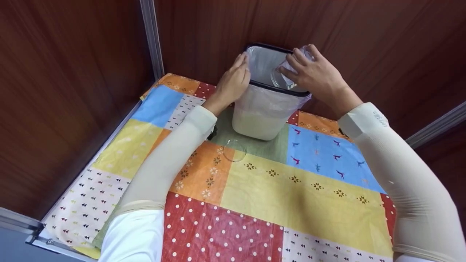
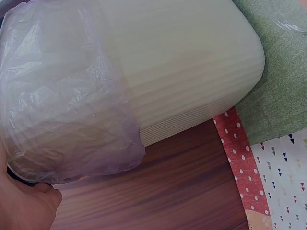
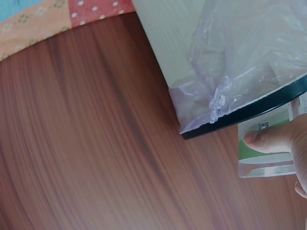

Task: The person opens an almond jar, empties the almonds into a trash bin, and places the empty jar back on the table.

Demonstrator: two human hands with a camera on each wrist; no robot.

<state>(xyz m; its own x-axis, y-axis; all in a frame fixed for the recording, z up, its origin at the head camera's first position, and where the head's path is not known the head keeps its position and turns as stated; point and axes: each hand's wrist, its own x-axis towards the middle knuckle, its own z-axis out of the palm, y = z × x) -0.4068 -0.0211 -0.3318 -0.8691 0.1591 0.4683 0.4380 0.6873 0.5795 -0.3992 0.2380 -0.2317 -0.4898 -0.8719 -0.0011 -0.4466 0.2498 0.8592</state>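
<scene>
The table (image 1: 262, 189) is covered by a patchwork cloth (image 1: 313, 203) of yellow, orange, blue, green and dotted red squares. On it, between the two hands and under them, stands a cream bin (image 1: 260, 116) lined with a clear bag. A clear round lid (image 1: 234, 150) lies flat just beside the bin, below the left hand (image 1: 233, 82).

Both forearms are covered by close-fitting cream arm sleeves (image 1: 171, 160) of fine ribbed knit, ending at the wrists; the hands themselves are bare. The right sleeve (image 1: 404, 174) carries small grey lettering near its cuff (too small to read). Above the elasticated upper hems, white shirt sleeves (image 1: 134, 236) show.
</scene>
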